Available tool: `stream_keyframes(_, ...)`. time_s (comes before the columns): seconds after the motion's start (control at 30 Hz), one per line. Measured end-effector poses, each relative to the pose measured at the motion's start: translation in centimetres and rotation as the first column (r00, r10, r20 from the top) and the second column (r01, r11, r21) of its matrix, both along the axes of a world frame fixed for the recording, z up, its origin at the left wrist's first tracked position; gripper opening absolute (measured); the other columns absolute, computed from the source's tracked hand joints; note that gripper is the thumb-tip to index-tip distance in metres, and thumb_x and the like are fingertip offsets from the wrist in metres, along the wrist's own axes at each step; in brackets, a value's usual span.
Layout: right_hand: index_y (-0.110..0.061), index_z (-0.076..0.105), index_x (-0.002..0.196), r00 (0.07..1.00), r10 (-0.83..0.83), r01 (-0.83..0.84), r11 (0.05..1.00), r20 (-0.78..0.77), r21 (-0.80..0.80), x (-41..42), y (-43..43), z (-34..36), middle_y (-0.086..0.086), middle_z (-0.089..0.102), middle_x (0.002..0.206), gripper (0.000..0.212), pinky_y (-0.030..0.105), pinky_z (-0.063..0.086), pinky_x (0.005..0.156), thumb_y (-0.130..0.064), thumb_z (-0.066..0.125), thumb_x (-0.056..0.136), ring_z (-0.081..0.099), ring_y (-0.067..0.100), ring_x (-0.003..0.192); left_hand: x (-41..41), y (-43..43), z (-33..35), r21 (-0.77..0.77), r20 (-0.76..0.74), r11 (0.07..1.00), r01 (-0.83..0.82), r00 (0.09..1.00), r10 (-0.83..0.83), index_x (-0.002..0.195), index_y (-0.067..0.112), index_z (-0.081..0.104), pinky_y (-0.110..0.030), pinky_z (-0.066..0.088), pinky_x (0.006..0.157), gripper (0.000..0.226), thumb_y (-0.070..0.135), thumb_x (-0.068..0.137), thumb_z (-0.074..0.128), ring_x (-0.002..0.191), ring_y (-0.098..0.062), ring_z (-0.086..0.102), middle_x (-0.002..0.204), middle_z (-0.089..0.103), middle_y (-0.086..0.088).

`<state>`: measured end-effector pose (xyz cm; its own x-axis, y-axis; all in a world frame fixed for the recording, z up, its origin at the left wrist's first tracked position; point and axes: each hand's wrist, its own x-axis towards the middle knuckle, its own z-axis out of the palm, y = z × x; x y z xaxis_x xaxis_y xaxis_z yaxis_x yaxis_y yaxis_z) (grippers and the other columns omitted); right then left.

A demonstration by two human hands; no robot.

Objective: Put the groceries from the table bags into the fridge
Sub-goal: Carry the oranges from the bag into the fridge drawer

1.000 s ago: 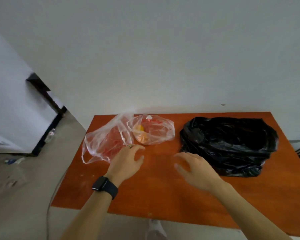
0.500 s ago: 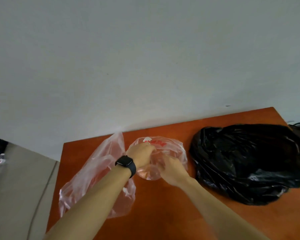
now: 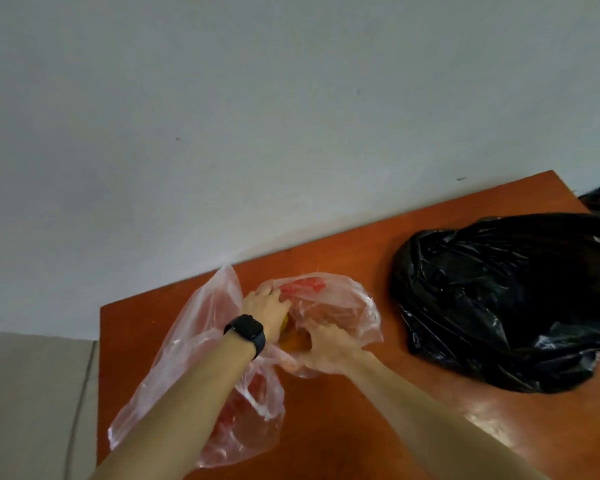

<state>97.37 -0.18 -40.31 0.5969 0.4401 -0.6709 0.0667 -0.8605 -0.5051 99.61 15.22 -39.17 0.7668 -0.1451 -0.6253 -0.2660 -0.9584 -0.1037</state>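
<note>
A second ago both hands hovered spread above the bare worktop (image 3: pixel 326 438) in front of the bags; now they have closed in on the printed bag (image 3: pixel 336 299), the small clear one with red lettering that lies near the wall. The left hand (image 3: pixel 265 308), with a dark watch (image 3: pixel 246 332) on its wrist, has its grip curled over the bag's near-left edge, fingers bent down into the plastic. The right hand (image 3: pixel 329 344) has its grip curled on the near side of the same bag, bunching the film. Whether either hand touches the contents through the plastic I cannot tell. Between the two hands an orange item (image 3: pixel 291 342) shows, inside the bag or at its mouth. The change suggests the person has picked this bag as the first to unpack and is working its mouth apart to reach the groceries. Nothing has been lifted out yet, and the fridge is not in view, so the task looks to be barely begun. A second clear bag (image 3: pixel 187 341) lies just left of the printed one, partly under the left forearm, with something red inside. The black bag (image 3: pixel 499 299) sits apart at the right, untouched.
</note>
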Motion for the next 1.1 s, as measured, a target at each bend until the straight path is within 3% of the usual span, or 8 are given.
stream_keyframes(0.13,-0.031,0.048,0.140,0.996,-0.066,0.069,0.997,0.067,-0.033,0.6,-3.1,-3.3,-0.003,0.063,0.124,0.073,0.038,0.052,0.094,-0.051,0.074,0.075,0.063,0.024,0.112,0.1,-0.1,-0.6,0.056,0.011,0.997,0.059,0.998,-0.060,0.144,0.024,0.045,-0.041,0.034,0.112,0.056,0.029,0.091,0.066,0.145,-0.028,0.027,0.148,0.047,-0.005)
stream_keyframes(0.2,-0.038,0.043,0.143,0.988,-0.121,0.128,0.990,0.099,-0.066,0.8,-5.3,-8.2,-0.009,0.061,0.121,0.089,0.037,0.046,0.092,-0.057,0.081,0.065,0.064,0.024,0.110,0.1,-0.2,-0.6,0.081,0.009,0.993,0.082,0.997,-0.083,0.143,0.024,0.045,-0.040,0.034,0.112,0.055,0.027,0.092,0.065,0.144,-0.029,0.029,0.147,0.048,-0.006)
stream_keyframes(0.27,-0.038,0.042,0.141,0.992,-0.097,0.102,0.993,0.082,-0.056,0.6,-5.6,-10.1,-0.010,0.061,0.119,0.085,0.037,0.043,0.095,-0.062,0.076,0.067,0.064,0.022,0.108,-0.1,-0.4,-0.4,0.096,0.011,0.990,0.105,0.994,-0.106,0.143,0.021,0.045,-0.041,0.036,0.110,0.054,0.025,0.093,0.065,0.141,-0.030,0.033,0.144,0.051,-0.008)
stream_keyframes(0.4,-0.022,0.037,0.145,0.996,-0.039,0.038,0.999,0.085,0.021,-0.7,-2.5,-0.8,0.003,0.058,0.134,0.070,0.041,0.048,0.102,-0.045,0.066,0.086,0.060,0.026,0.116,-0.7,-0.9,0.3,0.063,0.050,0.989,0.134,0.989,-0.137,0.138,0.016,0.048,-0.042,0.041,0.102,0.043,0.013,0.096,0.056,0.138,-0.032,0.037,0.133,0.059,-0.011)
stream_keyframes(0.5,-0.013,0.037,0.142,0.984,-0.119,0.113,0.992,0.133,0.054,-1.4,-2.6,-0.5,0.009,0.053,0.135,0.060,0.042,0.049,0.098,-0.037,0.062,0.093,0.057,0.031,0.118,-1.0,-1.3,1.0,-0.053,0.113,0.993,0.107,0.989,-0.100,0.128,0.019,0.051,-0.040,0.046,0.094,0.033,0.022,0.095,0.057,0.134,-0.030,0.039,0.127,0.063,-0.008)
stream_keyframes(0.7,-0.016,0.036,0.142,0.861,-0.408,0.309,0.895,0.304,0.323,-3.1,-8.0,1.6,0.003,0.045,0.140,0.057,0.036,0.050,0.095,-0.031,0.064,0.094,0.053,0.021,0.122,-0.8,-2.7,3.4,-0.244,0.229,0.968,0.052,0.973,0.005,0.136,0.033,0.047,-0.036,0.046,0.095,0.059,0.052,0.082,0.061,0.127,-0.025,0.046,0.134,0.060,0.005)
stream_keyframes(0.83,-0.020,0.034,0.148,0.766,-0.572,0.424,0.793,0.293,0.438,-4.4,-11.4,3.8,-0.005,0.046,0.136,0.064,0.034,0.052,0.094,-0.037,0.065,0.094,0.058,0.012,0.112,-1.0,-4.6,5.9,-0.339,0.258,0.940,0.045,0.965,0.047,0.134,0.037,0.049,-0.034,0.043,0.092,0.059,0.055,0.079,0.063,0.119,-0.020,0.051,0.132,0.062,0.008)
stream_keyframes(1.1,-0.034,0.037,0.148,0.608,-0.736,0.498,0.645,0.296,0.580,-10.7,-21.8,9.8,-0.017,0.040,0.137,0.062,0.021,0.048,0.097,-0.032,0.067,0.094,0.050,0.001,0.119,-4.2,-14.8,11.8,-0.570,0.326,0.817,0.092,0.937,0.121,0.133,0.039,0.052,-0.032,0.045,0.095,0.063,0.061,0.076,0.066,0.119,-0.018,0.053,0.134,0.061,0.011)
